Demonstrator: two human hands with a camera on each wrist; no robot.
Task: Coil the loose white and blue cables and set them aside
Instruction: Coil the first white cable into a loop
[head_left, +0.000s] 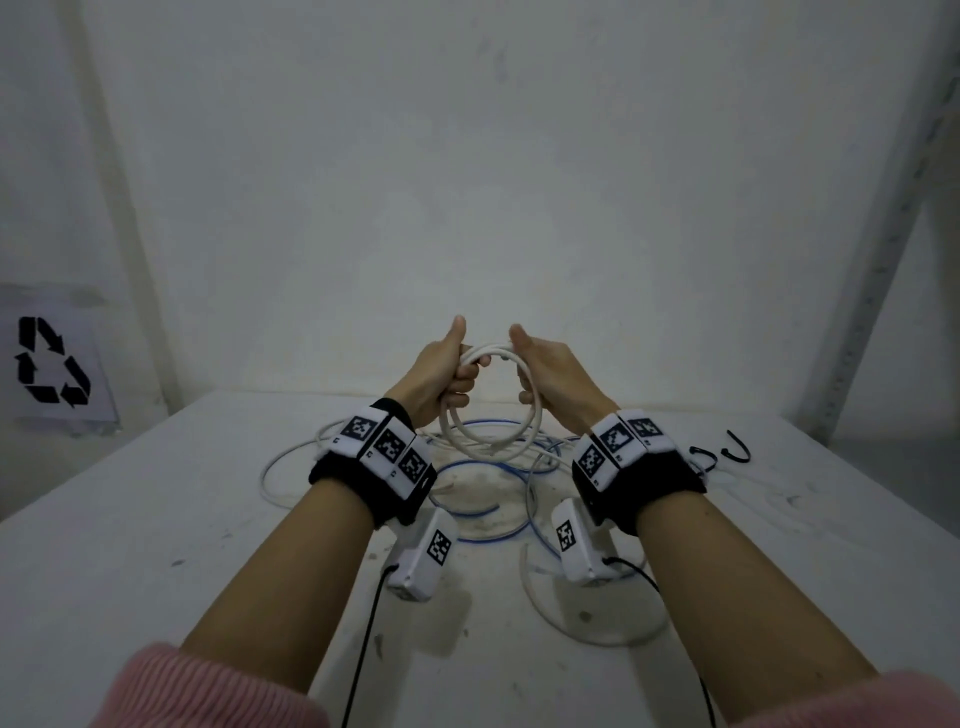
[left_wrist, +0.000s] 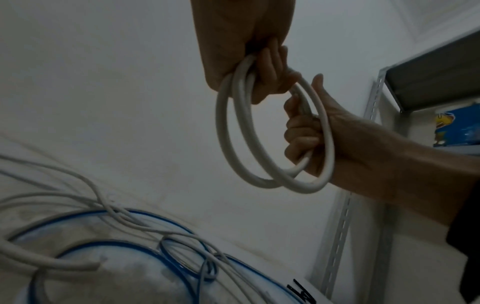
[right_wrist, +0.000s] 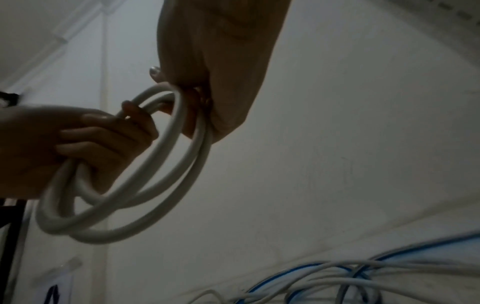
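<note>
Both hands grasp the white coil (head_left: 491, 400) raised above the surface (head_left: 156, 519): left hand (head_left: 441, 371), right hand (head_left: 550, 379); blue cable (head_left: 483, 512) lies loose below, partly hidden by wrists.

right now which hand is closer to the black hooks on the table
Right. The right hand is raised over the table's middle, with the black hooks off to its right; the left hand is on the coil's far side.
</note>
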